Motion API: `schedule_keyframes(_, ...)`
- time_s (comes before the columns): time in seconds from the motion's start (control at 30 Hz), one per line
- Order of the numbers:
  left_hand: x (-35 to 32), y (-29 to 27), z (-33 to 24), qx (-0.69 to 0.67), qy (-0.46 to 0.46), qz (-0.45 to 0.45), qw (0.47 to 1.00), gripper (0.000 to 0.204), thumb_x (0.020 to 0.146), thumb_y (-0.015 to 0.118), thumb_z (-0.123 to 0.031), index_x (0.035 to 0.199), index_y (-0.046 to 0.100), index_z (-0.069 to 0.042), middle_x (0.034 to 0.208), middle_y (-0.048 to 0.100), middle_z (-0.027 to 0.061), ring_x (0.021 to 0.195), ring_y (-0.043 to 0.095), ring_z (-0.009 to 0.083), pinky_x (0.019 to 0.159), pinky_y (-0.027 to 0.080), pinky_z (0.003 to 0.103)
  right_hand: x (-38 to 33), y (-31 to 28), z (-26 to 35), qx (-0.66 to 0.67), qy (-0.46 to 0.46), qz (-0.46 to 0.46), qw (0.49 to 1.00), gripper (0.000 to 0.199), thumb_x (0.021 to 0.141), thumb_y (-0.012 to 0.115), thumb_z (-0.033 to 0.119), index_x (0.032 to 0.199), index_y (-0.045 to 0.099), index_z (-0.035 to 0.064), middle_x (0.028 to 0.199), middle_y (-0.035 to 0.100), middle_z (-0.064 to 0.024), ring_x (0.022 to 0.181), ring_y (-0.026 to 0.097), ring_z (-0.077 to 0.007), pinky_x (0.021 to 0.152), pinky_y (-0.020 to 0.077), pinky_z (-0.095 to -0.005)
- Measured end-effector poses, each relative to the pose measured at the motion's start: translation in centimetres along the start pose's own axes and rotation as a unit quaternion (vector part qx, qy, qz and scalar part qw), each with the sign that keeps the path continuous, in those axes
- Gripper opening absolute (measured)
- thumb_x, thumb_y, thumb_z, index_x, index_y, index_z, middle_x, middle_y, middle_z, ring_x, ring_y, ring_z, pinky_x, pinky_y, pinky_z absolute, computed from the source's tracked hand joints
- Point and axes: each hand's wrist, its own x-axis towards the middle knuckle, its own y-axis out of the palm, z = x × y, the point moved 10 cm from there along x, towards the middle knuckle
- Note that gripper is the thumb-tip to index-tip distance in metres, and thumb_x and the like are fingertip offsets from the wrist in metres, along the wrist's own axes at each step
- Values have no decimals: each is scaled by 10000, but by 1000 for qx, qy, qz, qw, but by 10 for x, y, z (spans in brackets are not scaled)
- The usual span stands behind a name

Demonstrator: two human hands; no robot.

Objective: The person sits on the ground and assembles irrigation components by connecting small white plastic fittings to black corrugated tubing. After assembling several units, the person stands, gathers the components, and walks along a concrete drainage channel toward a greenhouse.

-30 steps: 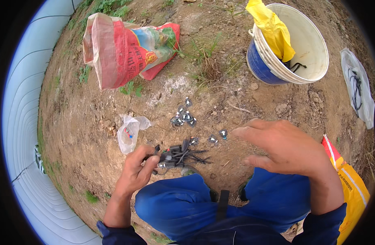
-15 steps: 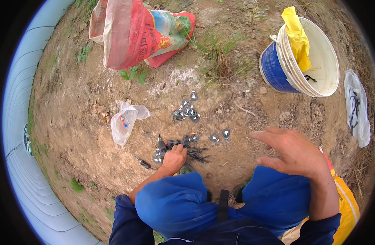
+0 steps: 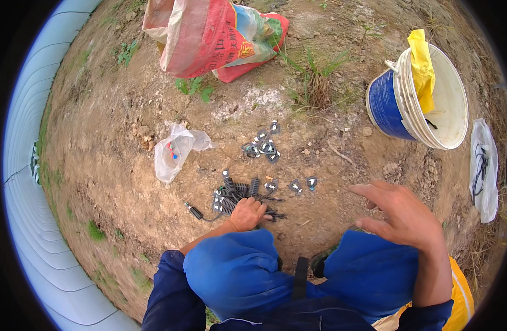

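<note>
1. The left hand [image 3: 247, 214] reaches down to the bare ground, its fingers [image 3: 260, 208] curled over the near edge of a heap of small black ribbed fittings [image 3: 231, 196] with thin wires; whether they are clamped on one piece I cannot tell
2. The right hand [image 3: 405, 215] hovers above the right knee, fingers spread apart and holding nothing
3. Just beyond the heap lie a few loose small black parts [image 3: 303, 185], and farther out a second small cluster of the same kind [image 3: 263, 146], so most pieces sit ungathered on the soil, by my judgement
4. A crumpled clear plastic bag [image 3: 173, 154] lies left of the heap, apart from it
5. Farther off are a red and white woven sack [image 3: 203, 36] and a blue and white bucket [image 3: 388, 105] tipped on its side with a yellow cloth [image 3: 424, 69] draped over its rim
</note>
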Motion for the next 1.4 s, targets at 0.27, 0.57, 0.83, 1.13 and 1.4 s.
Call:
schedule_keyframes(0.27,-4,21,5,52,-14,160,986,674,849,627,-198,1452,383,-20,1061,540,129,839,611,251,619,541,326,2,2,6,32,25,10,999,536,772,731,172,1254,564,10,1008,626,-200,860,639,-374,760,516,-439)
schedule_keyframes(0.57,-2,29,13,118,-117,46,985,492,815,557,-129,1275,560,44,959,561,78,825,560,195,543,489,276,4,13,5,-3,45,20,999,587,719,770,170,1250,577,10,964,634,-179,819,647,-317,722,517,-403)
schedule_keyframes(0.83,-1,27,18,46,-104,58,992,137,772,580,-167,883,614,-94,859,538,33,833,533,204,653,460,324,2,21,8,23,54,12,998,570,729,770,172,1240,585,0,957,630,-180,828,645,-314,763,509,-410)
schedule_keyframes(1.13,-26,-86,74,-77,-238,-177,952,293,661,659,-43,931,546,-55,958,567,104,899,518,321,758,436,410,-1,18,14,12,47,3,999,574,726,775,162,1242,588,-5,984,638,-188,851,648,-313,773,509,-409)
schedule_keyframes(1.4,-140,-130,142,-321,-514,-467,644,369,989,601,-352,893,602,5,776,545,15,718,501,99,643,436,282,3,25,17,29,67,20,997,546,738,769,150,1233,597,-2,1033,653,-189,840,663,-305,760,522,-398)
